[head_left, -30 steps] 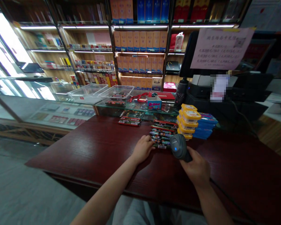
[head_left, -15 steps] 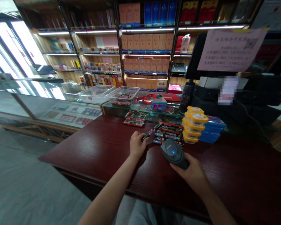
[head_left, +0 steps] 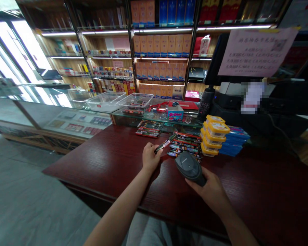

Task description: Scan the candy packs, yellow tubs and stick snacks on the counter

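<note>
We hold one slim pen-like item (head_left: 166, 142) in the left hand (head_left: 151, 158), gripped at its near end between thumb and fingers. The item slants away to the right, its far end near the row of similar items (head_left: 186, 142). This end grip appears intended to leave the pale label strip exposed. The right hand (head_left: 212, 187) is wrapped around the handle of a dark scanner (head_left: 188, 166), whose head points left, toward the item; we judge this angle suits label reading. The scanner window is hidden from us.

Side-by-side placement of the row likely permits single picking. A smaller group (head_left: 148, 132) lies apart, beyond the left hand. Stacked yellow-lidded tubs (head_left: 214, 136) and blue packs (head_left: 233, 141) bound the right side; a glass ledge (head_left: 166, 125) bounds the rear. Left of the left hand, the tabletop (head_left: 105, 157) offers lateral room up to its slanted edge. The near edge runs beneath both forearms.
</note>
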Available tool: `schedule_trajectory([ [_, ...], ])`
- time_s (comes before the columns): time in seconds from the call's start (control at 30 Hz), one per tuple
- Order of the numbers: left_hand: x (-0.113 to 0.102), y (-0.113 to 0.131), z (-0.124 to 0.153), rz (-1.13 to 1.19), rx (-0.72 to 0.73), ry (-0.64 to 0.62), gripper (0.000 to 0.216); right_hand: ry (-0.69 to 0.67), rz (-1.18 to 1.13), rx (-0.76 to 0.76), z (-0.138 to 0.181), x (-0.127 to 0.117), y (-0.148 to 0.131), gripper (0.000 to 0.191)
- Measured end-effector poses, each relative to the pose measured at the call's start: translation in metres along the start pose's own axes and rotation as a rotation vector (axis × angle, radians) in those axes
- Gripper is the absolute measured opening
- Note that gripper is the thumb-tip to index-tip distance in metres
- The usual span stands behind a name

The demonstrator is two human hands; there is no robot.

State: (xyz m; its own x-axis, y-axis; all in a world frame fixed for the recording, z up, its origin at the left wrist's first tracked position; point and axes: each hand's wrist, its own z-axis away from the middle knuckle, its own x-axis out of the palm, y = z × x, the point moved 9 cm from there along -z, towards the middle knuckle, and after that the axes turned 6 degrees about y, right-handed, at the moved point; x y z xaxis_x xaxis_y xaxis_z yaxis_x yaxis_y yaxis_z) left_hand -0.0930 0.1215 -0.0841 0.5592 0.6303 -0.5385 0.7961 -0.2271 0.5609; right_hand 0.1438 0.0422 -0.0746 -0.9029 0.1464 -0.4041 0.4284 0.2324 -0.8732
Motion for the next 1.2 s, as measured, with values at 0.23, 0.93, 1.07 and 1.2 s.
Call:
schedule_trajectory([
  [0.23, -0.001, 0.0, 0.001, 0.004, -0.001, 0.018, 0.016, -0.079, 0.114, -0.089, -0.005, -0.004, 0.003, 0.029],
  [0.93, -0.022, -0.113, -0.077, -0.438, 0.01, -0.232, 0.024, 0.291, 0.671, -0.651, 0.008, -0.022, 0.018, 0.03],
  [1.07, -0.018, -0.122, -0.084, -0.532, 0.04, -0.179, 0.028, 0.278, 0.672, -0.613, 0.007, -0.021, 0.022, 0.03],
  [1.2, -0.017, -0.121, -0.087, -0.554, 0.002, -0.103, 0.028, 0.27, 0.68, -0.613, 0.007, -0.021, 0.023, 0.031],
])
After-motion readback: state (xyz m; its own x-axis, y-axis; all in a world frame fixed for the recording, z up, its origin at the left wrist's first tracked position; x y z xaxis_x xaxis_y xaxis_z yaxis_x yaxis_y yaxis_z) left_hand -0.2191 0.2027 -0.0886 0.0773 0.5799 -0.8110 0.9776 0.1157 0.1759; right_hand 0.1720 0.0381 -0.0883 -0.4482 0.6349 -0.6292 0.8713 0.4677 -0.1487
